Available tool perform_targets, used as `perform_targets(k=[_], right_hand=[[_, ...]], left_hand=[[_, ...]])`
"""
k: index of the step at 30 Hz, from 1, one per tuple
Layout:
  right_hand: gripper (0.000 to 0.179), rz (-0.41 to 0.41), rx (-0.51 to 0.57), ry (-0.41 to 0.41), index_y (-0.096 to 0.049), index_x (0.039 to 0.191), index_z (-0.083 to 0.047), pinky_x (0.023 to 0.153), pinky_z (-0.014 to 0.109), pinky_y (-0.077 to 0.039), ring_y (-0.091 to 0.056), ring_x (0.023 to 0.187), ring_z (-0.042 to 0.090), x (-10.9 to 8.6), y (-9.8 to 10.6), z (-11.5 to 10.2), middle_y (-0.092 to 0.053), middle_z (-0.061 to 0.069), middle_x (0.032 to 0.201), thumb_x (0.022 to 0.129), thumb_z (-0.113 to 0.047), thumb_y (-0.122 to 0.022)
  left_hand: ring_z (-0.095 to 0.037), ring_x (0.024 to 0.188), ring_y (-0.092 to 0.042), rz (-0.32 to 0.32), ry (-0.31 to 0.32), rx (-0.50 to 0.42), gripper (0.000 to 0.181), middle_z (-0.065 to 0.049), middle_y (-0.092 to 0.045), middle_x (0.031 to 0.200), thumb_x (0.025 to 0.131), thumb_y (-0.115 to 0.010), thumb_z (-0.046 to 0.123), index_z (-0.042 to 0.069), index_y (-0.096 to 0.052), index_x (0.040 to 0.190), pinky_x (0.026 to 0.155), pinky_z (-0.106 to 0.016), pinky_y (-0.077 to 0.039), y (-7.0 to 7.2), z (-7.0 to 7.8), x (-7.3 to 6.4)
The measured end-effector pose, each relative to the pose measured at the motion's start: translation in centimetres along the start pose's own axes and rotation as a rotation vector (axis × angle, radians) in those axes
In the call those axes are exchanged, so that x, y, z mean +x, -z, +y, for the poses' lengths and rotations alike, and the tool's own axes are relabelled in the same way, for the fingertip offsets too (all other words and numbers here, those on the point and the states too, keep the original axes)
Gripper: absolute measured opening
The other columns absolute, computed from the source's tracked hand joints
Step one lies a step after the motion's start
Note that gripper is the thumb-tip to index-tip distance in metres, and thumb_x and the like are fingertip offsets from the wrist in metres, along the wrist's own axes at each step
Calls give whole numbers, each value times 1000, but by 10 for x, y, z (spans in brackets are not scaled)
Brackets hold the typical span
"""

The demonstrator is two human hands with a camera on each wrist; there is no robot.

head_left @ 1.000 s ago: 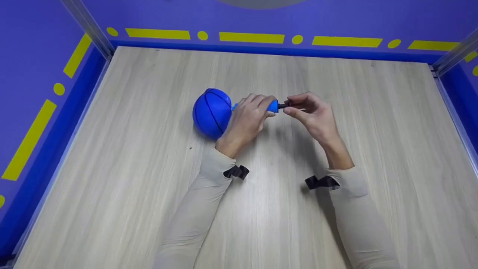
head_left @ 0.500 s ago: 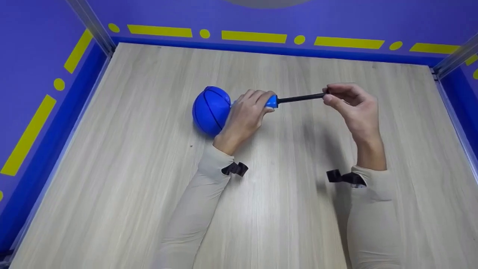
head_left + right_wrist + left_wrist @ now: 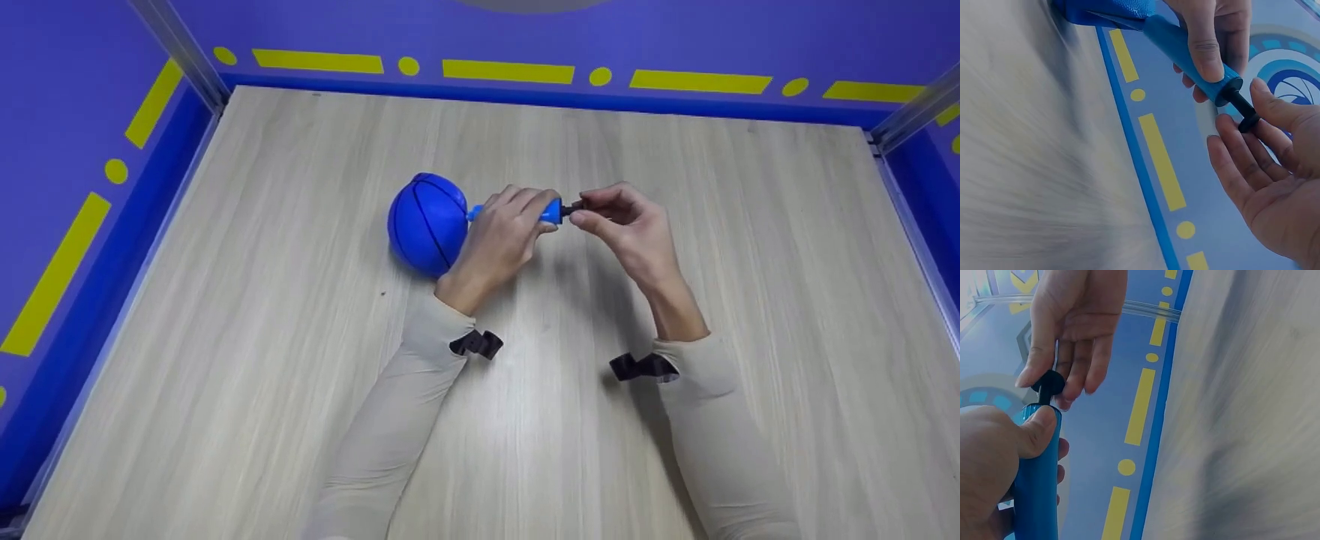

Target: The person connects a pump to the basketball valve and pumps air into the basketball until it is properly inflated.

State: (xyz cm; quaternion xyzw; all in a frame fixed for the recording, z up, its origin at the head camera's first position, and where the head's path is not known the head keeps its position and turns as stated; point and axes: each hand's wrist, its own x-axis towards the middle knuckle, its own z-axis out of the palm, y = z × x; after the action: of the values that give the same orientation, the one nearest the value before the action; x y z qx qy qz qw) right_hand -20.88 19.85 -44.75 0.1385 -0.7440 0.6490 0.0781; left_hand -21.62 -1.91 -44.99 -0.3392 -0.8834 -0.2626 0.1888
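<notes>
A blue ball (image 3: 426, 225) with black lines, not quite round at its top, sits on the table left of my hands. My left hand (image 3: 499, 232) grips the blue barrel of a hand pump (image 3: 1039, 495), thumb along its near end. The pump's narrow end meets the ball's right side; the exact joint is too small to make out. At the other end, my right hand (image 3: 634, 236) pinches the black plunger handle (image 3: 1249, 122) between thumb and fingers. Only a short length of the black rod (image 3: 1238, 102) shows outside the barrel.
The wood-grain table (image 3: 262, 337) stretches around both arms. Blue panels with yellow marks (image 3: 508, 71) stand along its back and sides, with metal posts (image 3: 184, 56) at the corners. A black strap mount (image 3: 476, 344) sits on each wrist.
My right hand drew the plunger far out to the right half a second ago. Now it is back near the barrel, with the rod pushed in. The left hand and ball have barely moved.
</notes>
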Motion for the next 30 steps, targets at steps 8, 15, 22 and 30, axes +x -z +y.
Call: perform_targets(k=[8,15,22,30], right_hand=[[28,-28,-100,38,-74,120,5,88,28,-57,-70,100,25,-2,20,-9,-74,13,111,94,-2,-81],[29,62,-7,45,-73,120,9,94,28,-56,-69,103,26,-2,57,-25,-74,19,116,93,3,-80],[28,40,43,33,-74,117,12,88,29,-59,-73,101,26,-2,52,-18,-76,21,112,90,10,-80],[29,-31,-60,45,-74,117,11,85,28,-59,-73,97,23,0,11,-6,-75,19,109,91,3,-83]], left_hand=[[-29,117,-66,22,-11,-36,39,-12,-73,127,104,-65,27,1,-68,133,102,-42,-52,3,-6,-1],[-30,115,-66,62,12,-36,38,-14,-73,125,107,-63,26,0,-69,133,103,-40,-51,11,-12,-1],[-31,116,-66,36,6,0,39,-16,-72,127,109,-60,27,-2,-68,134,103,-42,-52,10,-8,-2],[-30,114,-66,23,-17,11,38,-14,-73,126,106,-65,26,-1,-68,132,102,-42,-53,5,-2,-1]])
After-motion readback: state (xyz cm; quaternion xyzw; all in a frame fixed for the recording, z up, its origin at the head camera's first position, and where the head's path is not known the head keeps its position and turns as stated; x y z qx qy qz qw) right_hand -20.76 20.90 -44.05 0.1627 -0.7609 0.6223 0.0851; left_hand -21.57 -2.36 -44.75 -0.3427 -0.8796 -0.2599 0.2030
